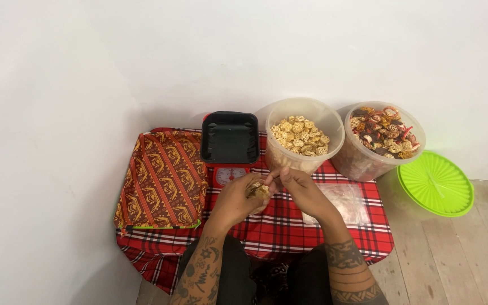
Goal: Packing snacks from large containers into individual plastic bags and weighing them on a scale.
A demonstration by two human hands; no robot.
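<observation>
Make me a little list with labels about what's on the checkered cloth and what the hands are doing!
left hand: cupped around a small bag of snacks
right hand: pinching the top of the same bag
scale: red scale with a black tray on it
tubs: pale snack tub; mixed snack tub
lid: green lid, on the floor to the right
cloth: red checkered cloth
far left: patterned tray

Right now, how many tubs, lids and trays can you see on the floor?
Clear round tubs of snacks: 2, one of pale wheel crackers and one of mixed snacks
Green lids: 1
Black trays: 1, sitting on a red scale
Total: 4 (5 with the scale)
</observation>
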